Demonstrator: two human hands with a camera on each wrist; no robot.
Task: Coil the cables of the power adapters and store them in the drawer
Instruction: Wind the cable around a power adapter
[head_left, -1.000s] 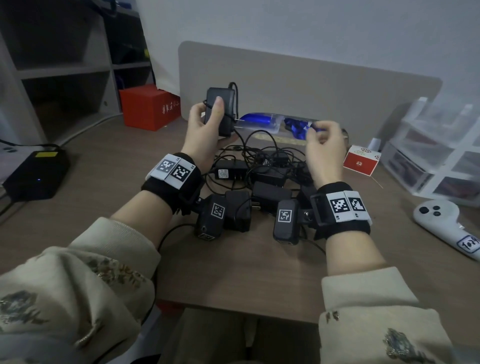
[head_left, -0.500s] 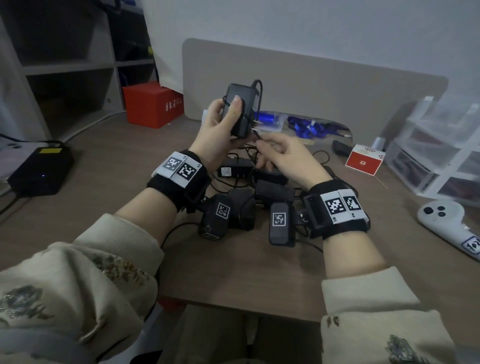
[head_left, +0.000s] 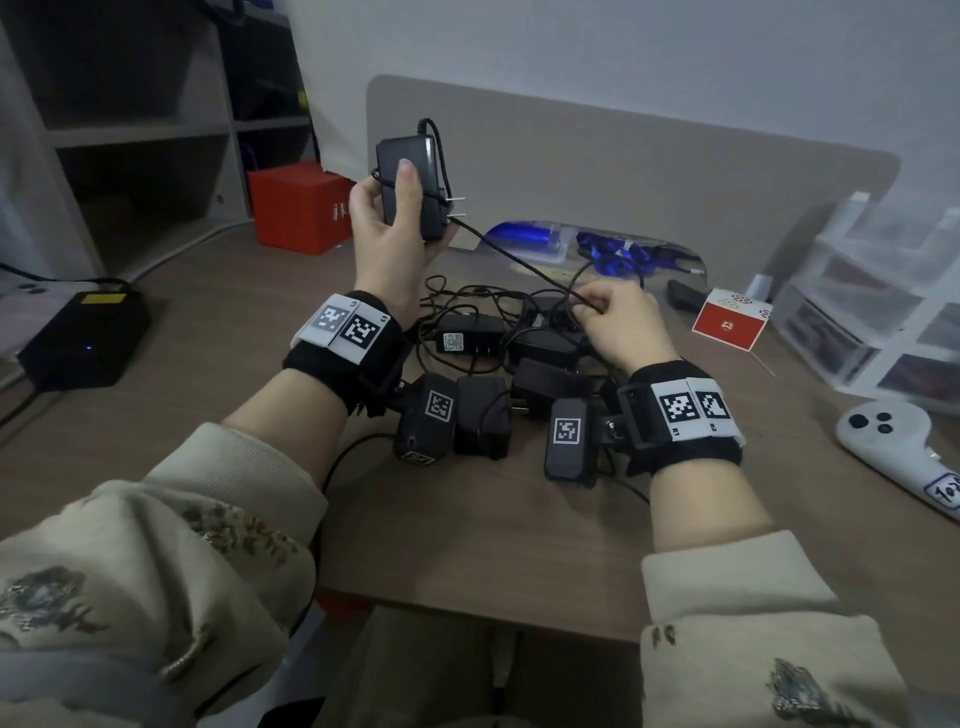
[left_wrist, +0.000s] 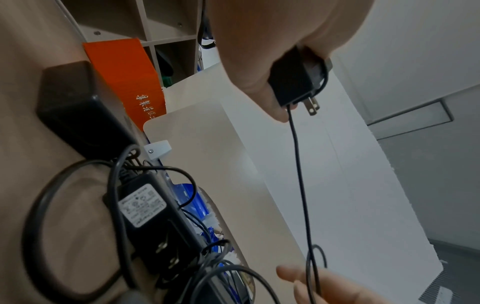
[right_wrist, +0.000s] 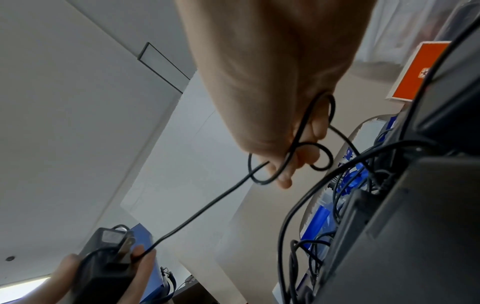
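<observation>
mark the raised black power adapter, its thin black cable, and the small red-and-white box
raised black power adapter (head_left: 410, 161), head view, front face above the thumb
thin black cable (head_left: 511, 259), head view, taut span between the hands
small red-and-white box (head_left: 727, 325), head view, red front face

Cream embroidered sleeves, black wrist straps with white square-code tags, small black wrist cameras

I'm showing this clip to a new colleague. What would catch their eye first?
First, the black power adapter raised in the left hand above the desk, its cable running taut down to the right hand, which pinches it. Next, the tangled pile of adapters on the desk between the wrists, then the red box at the far left.
</observation>
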